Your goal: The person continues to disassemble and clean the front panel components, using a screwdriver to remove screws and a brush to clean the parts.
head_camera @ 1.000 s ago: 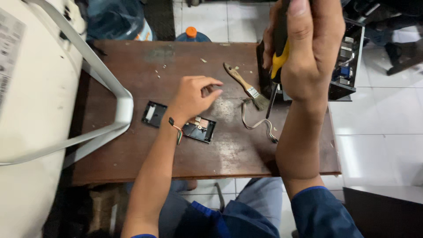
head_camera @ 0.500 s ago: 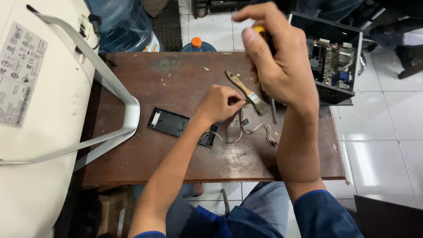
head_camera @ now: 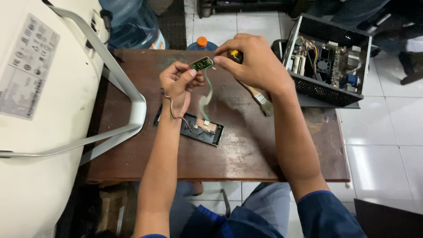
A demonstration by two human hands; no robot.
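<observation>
left hand: my left hand [head_camera: 178,83] is up off the table now, fingers curled, thumb and forefinger pinched on the left end of a small green rectangular circuit board [head_camera: 202,63]; a second ago it was down flat on the black parts.
right hand: my right hand [head_camera: 253,61] has dropped from high near the camera to meet the left; fingers closed round a screwdriver with a yellow-and-black handle [head_camera: 235,55], fingertips touching the right end of the little board.
tool tip: can't see the shaft or tip, hidden behind the hand and board.
board position: held in the air between both hands, above the far half of the worn brown wooden table [head_camera: 246,150], not resting on anything.
ribbon: a pale flat ribbon cable [head_camera: 205,99] hangs from the board down to the black rectangular plastic bezel piece [head_camera: 202,129], so the two are not separated.
bezel: lies flat on the table just below my left wrist; copper-coloured patch on it where the ribbon lands.
change: board lifted clear of the bezel since the earlier frames; I read that as freed from its seat, only the cable tethering it.
brush: wooden-handled paintbrush [head_camera: 261,98] lies on the table under my right forearm, untouched, same spot as before.
open case: black metal perforated chassis with exposed electronics [head_camera: 328,61] at the far right edge, well apart from the hands.
left side: big white appliance back with grey bent stand [head_camera: 128,88] overlaps the table's left edge.
far edge: blue water jug [head_camera: 132,24], orange-capped bottle [head_camera: 202,42].
</observation>
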